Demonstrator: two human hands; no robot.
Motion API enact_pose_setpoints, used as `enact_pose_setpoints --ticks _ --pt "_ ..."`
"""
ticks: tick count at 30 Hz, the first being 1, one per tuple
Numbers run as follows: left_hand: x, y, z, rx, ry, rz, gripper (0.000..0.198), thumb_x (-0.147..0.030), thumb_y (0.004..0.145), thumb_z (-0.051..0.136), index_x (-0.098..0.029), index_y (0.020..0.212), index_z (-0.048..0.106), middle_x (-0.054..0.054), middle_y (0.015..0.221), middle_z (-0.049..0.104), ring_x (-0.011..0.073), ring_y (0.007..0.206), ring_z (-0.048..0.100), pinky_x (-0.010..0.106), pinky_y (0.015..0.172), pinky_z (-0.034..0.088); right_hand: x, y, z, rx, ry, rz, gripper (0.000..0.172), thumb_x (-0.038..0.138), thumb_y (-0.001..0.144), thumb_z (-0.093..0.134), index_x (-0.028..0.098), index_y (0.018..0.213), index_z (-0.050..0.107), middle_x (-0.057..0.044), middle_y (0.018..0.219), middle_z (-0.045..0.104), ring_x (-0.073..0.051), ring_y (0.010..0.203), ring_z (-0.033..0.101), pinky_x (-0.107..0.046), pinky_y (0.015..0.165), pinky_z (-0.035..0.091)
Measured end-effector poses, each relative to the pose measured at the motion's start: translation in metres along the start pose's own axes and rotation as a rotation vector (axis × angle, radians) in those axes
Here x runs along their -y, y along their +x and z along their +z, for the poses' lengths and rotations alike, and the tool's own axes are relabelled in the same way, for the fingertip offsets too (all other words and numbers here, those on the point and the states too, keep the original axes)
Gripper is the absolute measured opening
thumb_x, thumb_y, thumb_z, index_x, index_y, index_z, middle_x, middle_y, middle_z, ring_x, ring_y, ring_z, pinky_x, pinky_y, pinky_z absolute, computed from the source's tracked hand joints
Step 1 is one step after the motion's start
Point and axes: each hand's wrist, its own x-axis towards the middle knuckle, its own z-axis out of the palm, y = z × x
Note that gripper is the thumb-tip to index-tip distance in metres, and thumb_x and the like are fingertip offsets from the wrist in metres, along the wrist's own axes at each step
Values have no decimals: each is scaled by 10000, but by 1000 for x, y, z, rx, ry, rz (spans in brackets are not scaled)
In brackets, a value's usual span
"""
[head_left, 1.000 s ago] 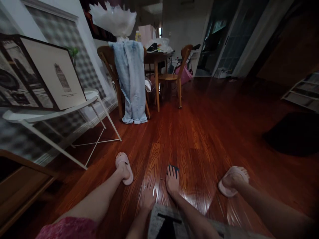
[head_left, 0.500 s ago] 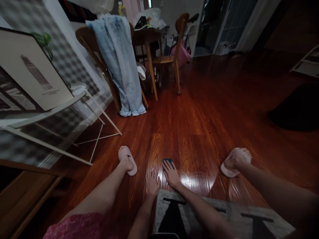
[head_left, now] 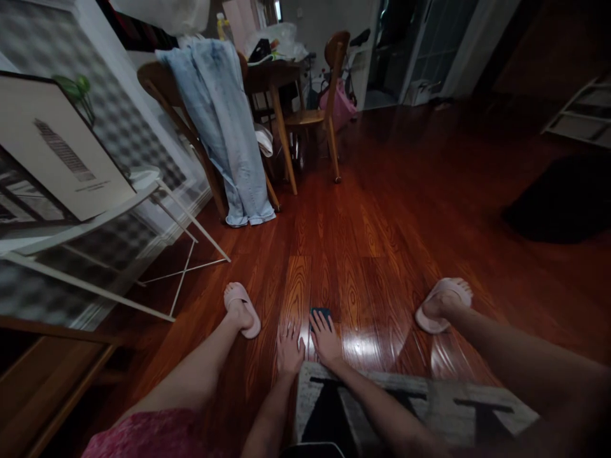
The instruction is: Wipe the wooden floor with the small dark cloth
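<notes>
I sit on a glossy red wooden floor (head_left: 382,222) with my legs spread, a pink slipper on my left foot (head_left: 243,308) and one on my right foot (head_left: 442,305). My left hand (head_left: 289,346) lies flat on the floor between my legs, fingers spread, holding nothing. My right hand (head_left: 327,337) lies beside it with fingers stretched out, its fingertips resting on a small dark blue-green object (head_left: 321,313) on the floor. A grey rug with black marks (head_left: 429,407) lies under my forearms.
A white folding table (head_left: 143,191) with a framed print (head_left: 62,152) stands at the left. Beyond it are wooden chairs (head_left: 324,114), one draped with light blue jeans (head_left: 224,121), and a cluttered wooden table (head_left: 267,70). A dark mat (head_left: 558,203) lies at the right.
The view has tilted down, so the room sits higher in the frame and more of the rug shows. Both hands have drawn slightly back towards me; the right still touches the dark object.
</notes>
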Motion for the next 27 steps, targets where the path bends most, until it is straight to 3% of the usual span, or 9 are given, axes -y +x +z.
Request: enact_pose_setpoints --ticks 4,8,14,20,24,27 --pt "-2 1 -4 -12 15 10 635 -239 936 358 -306 1563 289 28 1648 346 217 1541 263 535 1274 206 -8 14 -11 -4 24 -36 544 296 1017 322 239 1555 380 -59 1635 348 -211 1520 270 -484 1257 117" --pt "-5 1 -8 -20 35 5 644 -218 928 350 -300 1564 284 45 1647 343 213 1540 266 530 1265 226 -38 33 -29 -55 13 -13 534 342 1033 297 254 1553 379 -52 1635 352 -202 1532 236 -482 1256 106" --pt "-2 1 -3 -37 27 22 647 -228 932 362 -316 1566 263 16 1655 321 210 1535 278 514 1278 205 -104 8 -32 -145 -78 150 572 256 1021 237 211 1589 287 -59 1666 281 -188 1548 176 -441 1238 175" --pt "2 9 5 -58 -105 -21 618 -260 913 435 -297 1528 386 35 1624 395 240 1524 308 546 1287 182 -113 1 -24 -135 -115 167 609 221 988 279 249 1596 265 -33 1675 258 -191 1547 176 -463 1243 149" --pt "-27 36 9 -101 -146 -82 620 -231 957 318 -194 1574 275 110 1632 374 250 1526 303 555 1257 270 -110 3 -24 -131 -101 175 595 234 985 277 248 1578 324 -36 1663 290 -196 1545 187 -472 1243 145" --pt "-71 58 12 -81 -173 104 613 -222 977 280 -236 1588 232 59 1671 300 207 1553 226 498 1269 271 -111 3 -24 -118 -92 175 592 235 980 271 226 1565 359 -44 1661 295 -193 1548 180 -467 1245 138"
